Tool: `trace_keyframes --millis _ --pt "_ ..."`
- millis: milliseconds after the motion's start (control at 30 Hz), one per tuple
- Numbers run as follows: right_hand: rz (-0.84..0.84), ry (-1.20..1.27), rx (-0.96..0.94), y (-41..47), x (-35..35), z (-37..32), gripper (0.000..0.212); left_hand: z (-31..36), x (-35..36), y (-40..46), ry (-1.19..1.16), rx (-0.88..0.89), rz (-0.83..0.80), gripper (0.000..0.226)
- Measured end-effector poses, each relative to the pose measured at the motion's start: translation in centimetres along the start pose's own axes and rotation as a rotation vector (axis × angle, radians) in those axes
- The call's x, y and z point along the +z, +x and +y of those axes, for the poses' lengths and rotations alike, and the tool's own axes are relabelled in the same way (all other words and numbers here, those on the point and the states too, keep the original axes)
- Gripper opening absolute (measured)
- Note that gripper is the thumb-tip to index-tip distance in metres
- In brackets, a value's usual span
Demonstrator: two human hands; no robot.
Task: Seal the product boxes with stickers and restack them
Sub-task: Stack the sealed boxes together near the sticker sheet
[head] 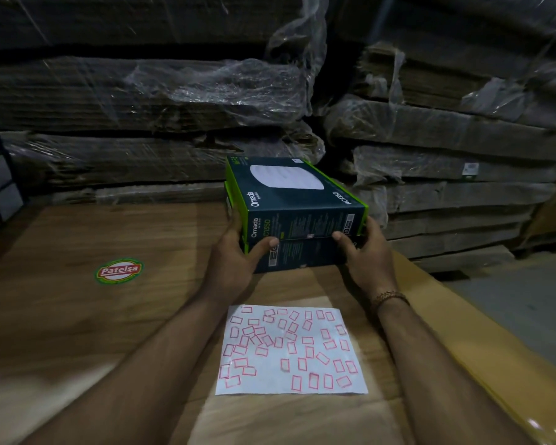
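Observation:
A dark teal product box [296,194] with green edges and a white disc printed on its top sits on a second, matching box [305,255]. My left hand [235,255] grips the stack's near left corner, thumb on the front face. My right hand [366,255] holds the near right corner, thumb on the front face, a bracelet on its wrist. Nearer to me a white sheet [289,351] lies flat, scattered with several small red-bordered stickers.
The work surface is flat brown cardboard [77,316] with a round red and green logo [118,270]. Plastic-wrapped stacks of flattened cartons [161,101] rise behind and to the right [463,149]. Grey floor [533,303] shows at the right edge.

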State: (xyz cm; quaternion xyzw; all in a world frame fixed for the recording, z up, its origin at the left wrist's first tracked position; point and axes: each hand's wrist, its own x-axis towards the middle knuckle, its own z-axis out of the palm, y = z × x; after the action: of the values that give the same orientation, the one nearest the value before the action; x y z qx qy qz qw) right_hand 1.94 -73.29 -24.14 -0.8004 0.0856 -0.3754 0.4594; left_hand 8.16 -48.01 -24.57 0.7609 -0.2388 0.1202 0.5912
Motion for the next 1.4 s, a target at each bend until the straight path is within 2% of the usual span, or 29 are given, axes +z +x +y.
trace_keyframes --millis 167,533,1400 --pt "0.032 -0.038 0.008 -0.06 0.47 0.16 0.041 -0.19 0.23 -0.01 -0.040 -0.026 0.008 0.063" --pt "0.018 -0.063 0.014 -0.16 0.27 0.30 0.045 -0.53 0.51 0.15 0.012 0.050 0.048 0.061" --pt "0.047 -0.108 -0.074 -0.41 0.01 0.15 0.046 -0.56 0.23 -0.01 -0.013 0.025 0.001 0.063"
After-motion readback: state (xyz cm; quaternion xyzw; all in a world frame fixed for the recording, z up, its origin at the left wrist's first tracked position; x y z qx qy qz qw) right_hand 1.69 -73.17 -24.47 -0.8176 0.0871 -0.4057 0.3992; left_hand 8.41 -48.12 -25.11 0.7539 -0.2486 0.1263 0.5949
